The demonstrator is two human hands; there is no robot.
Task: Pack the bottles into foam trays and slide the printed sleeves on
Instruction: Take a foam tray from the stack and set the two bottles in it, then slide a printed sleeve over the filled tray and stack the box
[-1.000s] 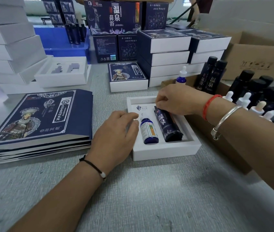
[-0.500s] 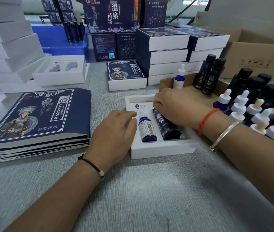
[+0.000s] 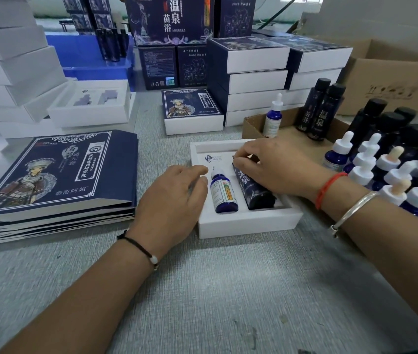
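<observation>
A white foam tray lies in the middle of the table. In its left slot lies a blue dropper bottle; in its right slot lies a dark printed bottle. My right hand lies over the top end of the dark bottle, fingers curled onto it. My left hand rests against the tray's left side, fingers relaxed. A stack of flat printed sleeves sits to the left.
A cardboard box behind the tray holds a dropper bottle and two dark bottles. Several more droppers and dark bottles stand at right. Finished sleeved boxes and an empty foam tray sit behind.
My right hand has slid slightly toward me along the dark bottle, which now sits lower in its slot. My left hand stays at the tray's side.
</observation>
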